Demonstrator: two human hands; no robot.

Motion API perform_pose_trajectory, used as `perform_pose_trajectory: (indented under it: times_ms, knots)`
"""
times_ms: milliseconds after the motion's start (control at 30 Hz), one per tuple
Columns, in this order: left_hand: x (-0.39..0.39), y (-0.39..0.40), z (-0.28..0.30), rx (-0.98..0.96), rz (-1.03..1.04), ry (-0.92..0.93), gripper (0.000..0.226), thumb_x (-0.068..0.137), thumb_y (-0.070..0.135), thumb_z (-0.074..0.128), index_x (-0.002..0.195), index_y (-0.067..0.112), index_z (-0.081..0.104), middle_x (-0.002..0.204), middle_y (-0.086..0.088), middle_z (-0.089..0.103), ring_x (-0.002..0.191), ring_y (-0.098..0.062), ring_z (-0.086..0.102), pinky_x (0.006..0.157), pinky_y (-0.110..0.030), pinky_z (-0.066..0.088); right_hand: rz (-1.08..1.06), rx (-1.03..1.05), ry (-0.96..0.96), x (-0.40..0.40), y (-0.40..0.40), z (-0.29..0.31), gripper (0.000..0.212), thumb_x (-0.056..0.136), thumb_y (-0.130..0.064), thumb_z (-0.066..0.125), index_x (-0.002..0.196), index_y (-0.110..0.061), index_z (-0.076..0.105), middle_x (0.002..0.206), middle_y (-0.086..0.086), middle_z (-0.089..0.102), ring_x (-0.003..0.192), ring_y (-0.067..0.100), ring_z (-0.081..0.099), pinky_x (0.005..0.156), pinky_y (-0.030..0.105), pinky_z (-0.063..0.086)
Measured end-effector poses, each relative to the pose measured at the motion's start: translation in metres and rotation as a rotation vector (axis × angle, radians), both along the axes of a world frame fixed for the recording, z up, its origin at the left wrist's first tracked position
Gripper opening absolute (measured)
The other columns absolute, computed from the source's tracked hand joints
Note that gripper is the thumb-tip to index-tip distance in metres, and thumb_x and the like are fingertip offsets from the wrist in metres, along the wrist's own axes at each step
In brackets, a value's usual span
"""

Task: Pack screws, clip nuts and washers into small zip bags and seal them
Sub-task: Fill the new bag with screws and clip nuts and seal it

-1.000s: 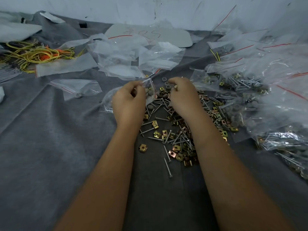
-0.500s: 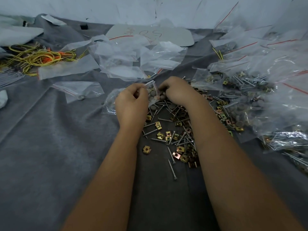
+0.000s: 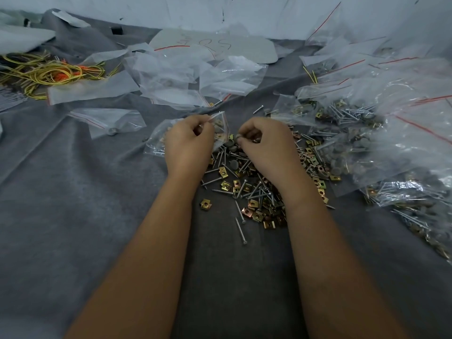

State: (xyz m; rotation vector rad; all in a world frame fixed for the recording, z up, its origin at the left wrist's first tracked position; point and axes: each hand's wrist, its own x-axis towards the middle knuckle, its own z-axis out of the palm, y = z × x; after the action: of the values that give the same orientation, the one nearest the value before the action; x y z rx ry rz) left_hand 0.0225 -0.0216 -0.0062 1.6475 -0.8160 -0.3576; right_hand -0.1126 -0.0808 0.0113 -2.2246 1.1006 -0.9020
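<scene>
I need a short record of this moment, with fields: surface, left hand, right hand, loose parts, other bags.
surface: grey cloth
left hand: left hand pinches the mouth of a small zip bag, holding it open
right hand: right hand, fingers curled, pinches small grey washers near the bag's mouth
loose parts: pile of screws and clip nuts between the wrists
other bags: filled bags at right; empty bags behind

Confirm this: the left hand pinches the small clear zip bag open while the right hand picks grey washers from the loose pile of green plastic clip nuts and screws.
Wrong colour. The head view shows brass-coloured metal clip nuts, not green plastic. The left hand does pinch the small clear zip bag open, and the right hand picks grey washers.
</scene>
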Motion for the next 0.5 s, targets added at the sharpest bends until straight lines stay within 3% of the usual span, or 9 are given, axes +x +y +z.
perform_pose_trajectory:
  times_ms: [167, 400, 500]
  knots:
    - [-0.003, 0.001, 0.002, -0.009, -0.036, -0.003, 0.03, 0.078, 0.034, 0.049, 0.095, 0.033, 0.074, 0.063, 0.005, 0.067, 0.053, -0.008, 0.053, 0.055, -0.033, 0.046, -0.033, -0.123, -0.123, 0.009, 0.006, 0.0, 0.007, 0.085, -0.02, 0.071, 0.091, -0.023, 0.073, 0.089, -0.007, 0.064, 0.089, 0.011, 0.059, 0.082, 0.036, 0.051]
    - [-0.003, 0.002, 0.002, -0.036, -0.074, 0.01, 0.03, 0.078, 0.034, 0.05, 0.096, 0.032, 0.074, 0.064, 0.006, 0.068, 0.054, -0.006, 0.053, 0.058, -0.034, 0.048, 0.003, -0.15, -0.07, 0.019, 0.007, -0.002, 0.018, 0.086, -0.025, 0.072, 0.104, -0.024, 0.076, 0.101, 0.0, 0.064, 0.1, 0.018, 0.055, 0.088, 0.038, 0.046]
    - [-0.004, 0.003, 0.003, -0.038, -0.06, 0.016, 0.029, 0.079, 0.032, 0.05, 0.095, 0.032, 0.074, 0.065, 0.009, 0.069, 0.055, -0.009, 0.058, 0.058, -0.035, 0.05, 0.006, -0.159, -0.074, 0.018, 0.008, -0.002, 0.024, 0.093, -0.019, 0.062, 0.114, -0.022, 0.071, 0.108, 0.003, 0.063, 0.104, 0.02, 0.055, 0.091, 0.041, 0.046]
